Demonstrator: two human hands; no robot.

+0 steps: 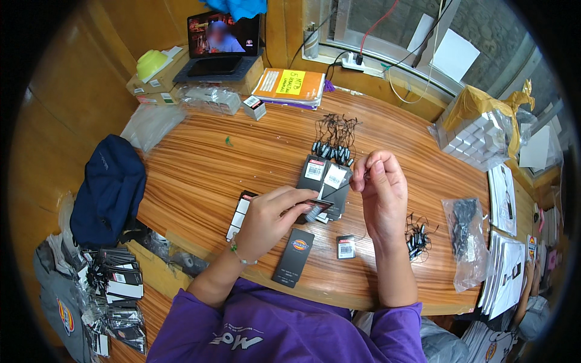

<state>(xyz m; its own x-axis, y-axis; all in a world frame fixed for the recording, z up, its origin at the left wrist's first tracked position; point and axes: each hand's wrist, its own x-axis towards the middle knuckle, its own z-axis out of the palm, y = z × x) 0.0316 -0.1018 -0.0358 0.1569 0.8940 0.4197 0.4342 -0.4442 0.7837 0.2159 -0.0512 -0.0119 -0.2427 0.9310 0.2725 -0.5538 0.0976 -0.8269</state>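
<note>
Head view, seated person at a curved wooden table (200, 175), both forearms entering from the lower edge. Step in hand, as judged: threading a black string loop through a black hang tag. Left hand (272, 218) is closed in a pinch on the hang tag (316, 209), held just above the tabletop. Right hand (378, 187) is raised beside it, thumb and fingers pinched shut on the fine black string (342, 189), which runs taut down to the tag. The next move likely calls for a steady tag and a short, fine pull, since the string is thin and partly hidden by the fingers.

Beyond the hands lies a stack of black tags (324, 175), and farther off a pile of loose string fasteners (334, 142). Nearer the body, one long black tag (293, 257) and a small tag (345, 247) lie close to the table's near edge. Right of the right forearm sit more fasteners (417, 236) and a clear plastic bag (466, 242). Open wood lies left of the left hand; the near rim is close under both wrists.
</note>
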